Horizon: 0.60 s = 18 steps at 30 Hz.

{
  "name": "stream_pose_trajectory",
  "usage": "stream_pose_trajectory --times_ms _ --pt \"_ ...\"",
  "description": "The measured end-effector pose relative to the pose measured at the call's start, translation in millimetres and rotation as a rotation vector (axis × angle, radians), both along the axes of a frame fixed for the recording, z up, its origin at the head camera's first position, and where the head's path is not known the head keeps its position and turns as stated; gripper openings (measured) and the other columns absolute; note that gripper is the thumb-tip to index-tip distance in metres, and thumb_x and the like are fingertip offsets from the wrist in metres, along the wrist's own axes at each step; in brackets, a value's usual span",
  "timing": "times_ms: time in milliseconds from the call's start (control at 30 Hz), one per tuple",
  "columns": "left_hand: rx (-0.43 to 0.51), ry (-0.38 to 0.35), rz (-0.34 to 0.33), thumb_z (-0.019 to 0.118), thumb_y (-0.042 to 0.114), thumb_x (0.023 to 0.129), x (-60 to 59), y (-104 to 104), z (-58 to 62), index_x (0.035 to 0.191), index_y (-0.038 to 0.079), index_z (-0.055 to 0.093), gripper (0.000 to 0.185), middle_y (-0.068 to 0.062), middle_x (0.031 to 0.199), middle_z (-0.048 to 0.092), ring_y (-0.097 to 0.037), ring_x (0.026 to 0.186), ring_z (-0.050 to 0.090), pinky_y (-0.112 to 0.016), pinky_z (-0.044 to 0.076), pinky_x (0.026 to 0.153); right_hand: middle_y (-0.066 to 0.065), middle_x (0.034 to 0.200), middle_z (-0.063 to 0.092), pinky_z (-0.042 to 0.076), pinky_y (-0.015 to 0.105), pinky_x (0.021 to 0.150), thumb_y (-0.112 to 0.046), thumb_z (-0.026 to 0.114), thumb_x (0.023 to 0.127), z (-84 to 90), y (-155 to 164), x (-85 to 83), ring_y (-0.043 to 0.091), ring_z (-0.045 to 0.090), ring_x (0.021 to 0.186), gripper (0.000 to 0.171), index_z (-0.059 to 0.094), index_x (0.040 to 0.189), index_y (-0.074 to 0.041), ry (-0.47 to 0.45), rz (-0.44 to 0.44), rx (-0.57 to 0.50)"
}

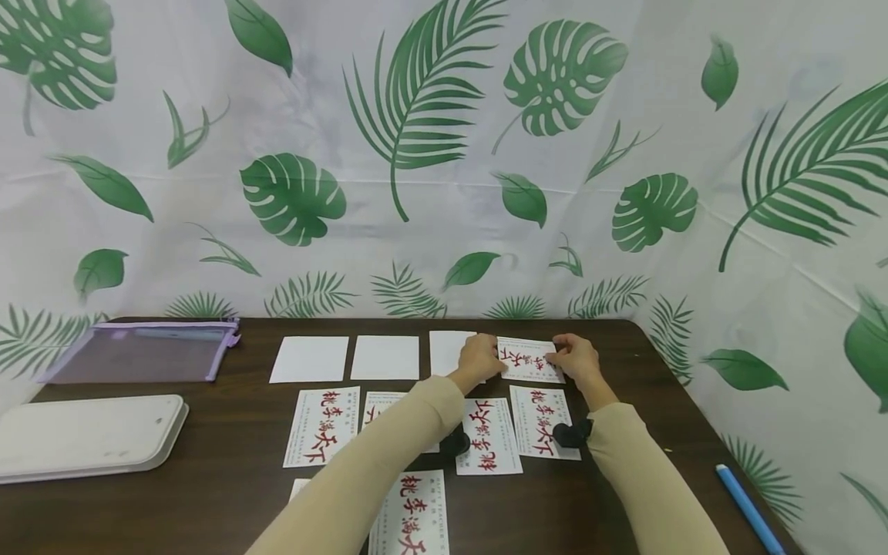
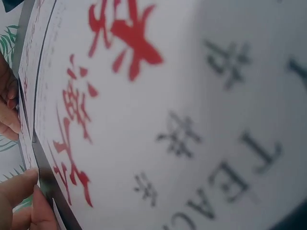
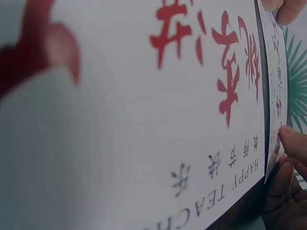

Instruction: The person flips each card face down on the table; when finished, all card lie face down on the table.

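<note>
Two hands, left (image 1: 480,358) and right (image 1: 574,358), outstretched, each grip pinching one printed card (image 1: 529,359) by opposite edges.

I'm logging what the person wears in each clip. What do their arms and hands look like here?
Both arms are covered by long, plain beige sleeves that reach the wrists. The left hand and the right hand are bare, with no gloves. A small black device is strapped under each wrist. No rings or markings show.
</note>
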<state>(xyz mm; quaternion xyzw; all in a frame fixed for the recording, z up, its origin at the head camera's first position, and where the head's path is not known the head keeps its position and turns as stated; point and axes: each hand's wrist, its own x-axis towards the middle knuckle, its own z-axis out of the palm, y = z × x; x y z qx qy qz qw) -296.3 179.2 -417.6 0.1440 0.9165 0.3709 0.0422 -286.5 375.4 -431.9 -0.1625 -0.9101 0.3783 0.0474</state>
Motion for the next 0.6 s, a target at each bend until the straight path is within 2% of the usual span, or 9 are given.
stream_pose_trajectory --times_ms 133,333,467,600 --pt "-0.072 0.046 -0.015 0.077 0.011 0.073 0.6 2.8 0.4 0.069 0.006 0.058 0.02 0.0 0.064 0.051 -0.014 0.059 0.045 -0.024 0.037 0.05 0.007 0.076 0.055 0.041 0.026 0.054 -0.007 0.068 0.084 2.5 1.8 -1.6 0.016 0.049 0.064 0.04 0.055 0.12 0.004 -0.019 -0.005 -0.007" --pt "-0.132 0.085 -0.043 0.076 0.012 0.073 1.2 4.4 2.8 0.059 0.01 0.047 0.032 0.001 0.06 0.044 -0.014 0.061 0.044 -0.025 0.036 0.05 0.01 0.081 0.054 0.042 0.026 0.056 -0.005 0.067 0.084 5.1 2.4 0.2 0.018 0.05 0.067 0.037 0.053 0.117 0.005 -0.001 0.006 -0.03" --pt "-0.139 0.095 -0.044 0.075 0.011 0.073 1.8 4.1 0.7 0.058 0.01 0.046 0.033 -0.001 0.063 0.045 -0.016 0.065 0.046 -0.027 0.037 0.052 0.011 0.087 0.051 0.041 0.026 0.057 -0.002 0.064 0.084 3.8 2.0 1.8 0.021 0.048 0.075 0.034 0.05 0.115 0.004 0.068 0.008 -0.081" --pt "-0.144 0.105 -0.036 0.075 0.011 0.073 2.8 3.2 -1.6 0.063 0.007 0.053 0.025 -0.004 0.071 0.052 -0.019 0.072 0.052 -0.029 0.042 0.055 0.007 0.084 0.051 0.041 0.021 0.055 0.004 0.061 0.084 1.6 2.6 0.3 0.015 0.047 0.073 0.028 0.05 0.109 0.003 0.161 -0.01 -0.161"
